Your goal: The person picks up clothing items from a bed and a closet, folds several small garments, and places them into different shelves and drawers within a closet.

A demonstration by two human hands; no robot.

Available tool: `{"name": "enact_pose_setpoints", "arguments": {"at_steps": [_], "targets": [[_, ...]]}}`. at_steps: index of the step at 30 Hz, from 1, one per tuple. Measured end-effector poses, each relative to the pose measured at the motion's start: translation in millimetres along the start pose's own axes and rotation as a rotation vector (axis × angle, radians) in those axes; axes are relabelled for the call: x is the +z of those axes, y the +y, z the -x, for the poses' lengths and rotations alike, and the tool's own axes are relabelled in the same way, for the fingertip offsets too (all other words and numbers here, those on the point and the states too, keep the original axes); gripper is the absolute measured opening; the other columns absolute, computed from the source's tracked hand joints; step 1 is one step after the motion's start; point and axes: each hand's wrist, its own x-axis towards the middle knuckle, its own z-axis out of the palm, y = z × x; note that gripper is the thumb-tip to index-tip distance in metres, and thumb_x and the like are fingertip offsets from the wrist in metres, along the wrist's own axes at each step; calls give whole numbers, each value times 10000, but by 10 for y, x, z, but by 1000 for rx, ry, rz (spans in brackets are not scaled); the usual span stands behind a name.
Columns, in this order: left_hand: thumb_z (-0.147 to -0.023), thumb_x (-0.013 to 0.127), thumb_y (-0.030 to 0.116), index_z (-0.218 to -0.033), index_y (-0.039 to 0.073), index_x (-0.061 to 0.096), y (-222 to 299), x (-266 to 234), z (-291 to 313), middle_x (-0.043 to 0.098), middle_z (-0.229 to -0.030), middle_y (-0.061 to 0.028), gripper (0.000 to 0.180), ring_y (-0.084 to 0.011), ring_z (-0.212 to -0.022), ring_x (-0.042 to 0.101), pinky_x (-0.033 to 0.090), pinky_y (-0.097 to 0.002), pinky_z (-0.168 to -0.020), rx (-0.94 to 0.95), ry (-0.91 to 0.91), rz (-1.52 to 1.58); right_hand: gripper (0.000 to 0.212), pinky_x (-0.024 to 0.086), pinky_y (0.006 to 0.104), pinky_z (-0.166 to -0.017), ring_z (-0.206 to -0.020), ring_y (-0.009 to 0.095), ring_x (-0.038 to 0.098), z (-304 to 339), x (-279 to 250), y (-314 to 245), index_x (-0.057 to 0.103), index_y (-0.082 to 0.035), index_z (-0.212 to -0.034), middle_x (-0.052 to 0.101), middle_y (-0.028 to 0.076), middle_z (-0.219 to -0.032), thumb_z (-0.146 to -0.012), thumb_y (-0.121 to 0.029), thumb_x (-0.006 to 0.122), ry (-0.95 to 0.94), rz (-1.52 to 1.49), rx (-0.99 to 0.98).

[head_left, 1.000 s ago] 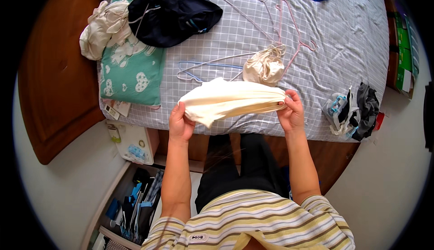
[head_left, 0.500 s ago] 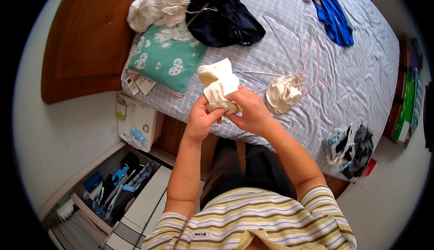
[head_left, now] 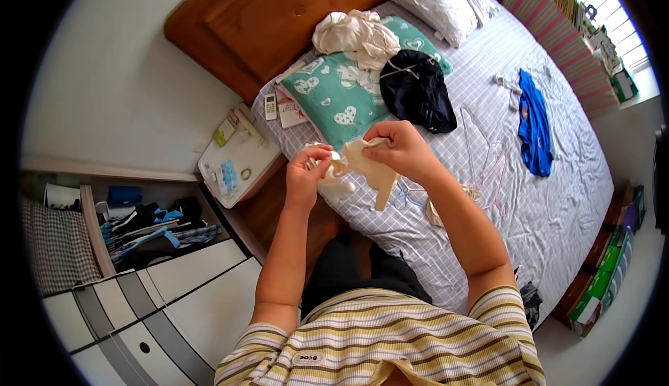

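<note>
Pale cream cloth (head_left: 371, 170), small and soft, hangs from my right hand (head_left: 408, 150), pinched at its top between thumb and fingers. A narrow end of it dangles over the bed's near edge. My left hand (head_left: 305, 180) has its fingertips closed on more whitish cloth (head_left: 336, 180), bunched and partly hidden by the fingers. Whether the two parts are joined or separate I cannot tell, nor what garment it is. Both hands are raised in front of me, a short distance apart. Behind my right forearm, another cream bundle (head_left: 435, 213) lies on the bed, partly covered.
On the bed (head_left: 578, 170) lie a green patterned pillow (head_left: 333, 107), a cream heap (head_left: 357, 37), a black garment (head_left: 418, 93), a blue garment (head_left: 534, 124) and wire hangers (head_left: 481, 156). A white bedside table (head_left: 237, 159) and an open drawer of clothes (head_left: 157, 229) are at left.
My view has swung left and back, showing more of the headboard and the drawer. My hands have moved apart, stretching or parting the cream cloth that was bunched between them.
</note>
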Motion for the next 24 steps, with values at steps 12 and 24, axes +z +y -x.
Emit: {"name": "enact_pose_setpoints", "arguments": {"at_steps": [12,24], "targets": [[-649,752,133,-777,109,650,-341,-598,140,669,-969,-82,165,-313,-798,612,475,-401,-717,246,-486,-1098,124,364,214,-531,-598,36,450,564,45,137,658,22,-814,531,-40,-636,-817,-98,688,291,-4,157],[-663,760,39,-985,24,584,-1768,-1052,-713,587,-851,-18,368,-73,-735,523,454,-249,-663,-247,-300,-589,238,487,372,-695,-742,304,602,-802,-554,2550,670,-61,-940,622,141,-806,-735,-174,710,585,649,170]]}}
